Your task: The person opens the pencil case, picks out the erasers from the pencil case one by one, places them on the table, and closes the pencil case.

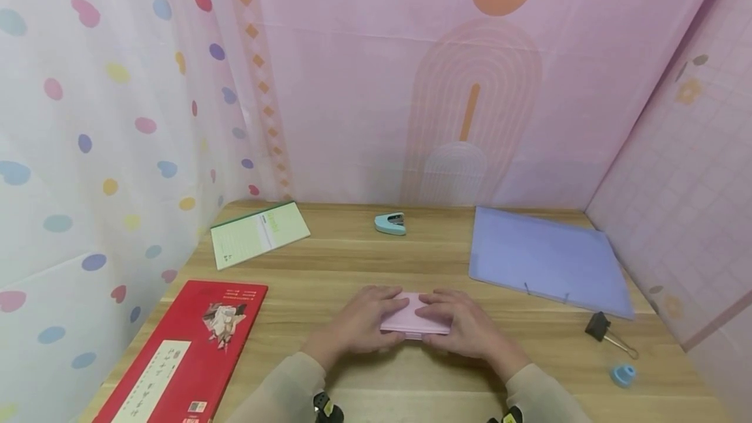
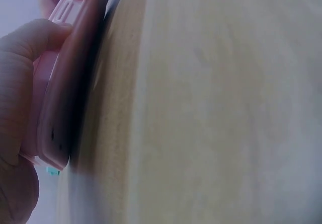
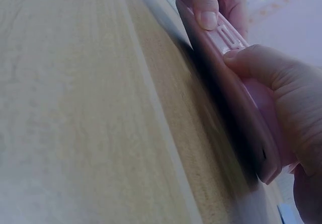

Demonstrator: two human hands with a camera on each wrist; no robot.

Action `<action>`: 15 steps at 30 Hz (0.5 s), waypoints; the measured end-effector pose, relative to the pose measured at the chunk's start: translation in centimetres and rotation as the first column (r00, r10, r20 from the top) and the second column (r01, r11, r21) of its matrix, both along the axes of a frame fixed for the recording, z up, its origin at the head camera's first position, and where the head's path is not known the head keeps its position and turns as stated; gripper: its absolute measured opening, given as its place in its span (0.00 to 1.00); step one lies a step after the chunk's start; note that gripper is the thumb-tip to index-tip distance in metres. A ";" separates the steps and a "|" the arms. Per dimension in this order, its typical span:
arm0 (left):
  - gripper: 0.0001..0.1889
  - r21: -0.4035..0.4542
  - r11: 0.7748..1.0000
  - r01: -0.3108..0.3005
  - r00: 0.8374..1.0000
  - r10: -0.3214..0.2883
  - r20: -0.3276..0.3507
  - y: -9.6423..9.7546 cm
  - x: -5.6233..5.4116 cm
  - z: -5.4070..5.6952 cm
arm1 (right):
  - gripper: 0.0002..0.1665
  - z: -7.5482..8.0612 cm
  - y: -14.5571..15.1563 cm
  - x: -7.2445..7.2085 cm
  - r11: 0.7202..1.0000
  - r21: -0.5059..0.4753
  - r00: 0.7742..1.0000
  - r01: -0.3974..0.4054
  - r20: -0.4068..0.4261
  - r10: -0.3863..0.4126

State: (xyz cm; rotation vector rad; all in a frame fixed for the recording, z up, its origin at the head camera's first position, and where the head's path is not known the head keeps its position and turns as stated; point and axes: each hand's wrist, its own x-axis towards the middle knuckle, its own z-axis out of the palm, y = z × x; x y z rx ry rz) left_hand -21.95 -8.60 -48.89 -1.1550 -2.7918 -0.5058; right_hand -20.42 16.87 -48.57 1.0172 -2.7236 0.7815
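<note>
both hands on a flat pink case at the near middle of the desk

the pink plastic case [image 1: 416,315] lies flat on the desk [image 1: 352,266], near edge, between the two hands. it looks like a thin, rigid, hard-shelled box, probably light, with smooth faces that could slip under dry fingers; the narrow long edge with its small latch tabs [image 3: 229,35] looks like the best place to take hold, thumbs on that edge and fingers over the lid.

the left hand [image 1: 361,325] covers the case's left part, fingers curled over the top and the thumb [image 2: 35,38] pressed on the near edge. the right hand [image 1: 464,326] does the same on the right part, its thumb [image 3: 261,65] on the edge just beside the latch. both hands grip the case; its middle strip shows between them. whether the lid is parted at all i cannot tell.
</note>
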 end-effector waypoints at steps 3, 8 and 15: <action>0.35 -0.008 1.000 0.006 1.000 -0.006 -0.015 0.1 -0.1 0.1 | 0.26 0.0 0.0 0.0 1.000 0.002 1.000 -0.002 -0.022 0.002; 0.35 -0.046 0.999 0.009 1.000 -0.010 -0.024 0.2 0.0 0.3 | 0.25 0.0 0.1 0.0 1.000 0.005 0.998 -0.012 -0.053 0.012; 0.34 -0.058 0.998 0.014 0.999 -0.016 -0.037 0.1 0.5 0.7 | 0.24 0.2 0.0 0.1 1.000 0.004 0.998 -0.027 -0.055 0.027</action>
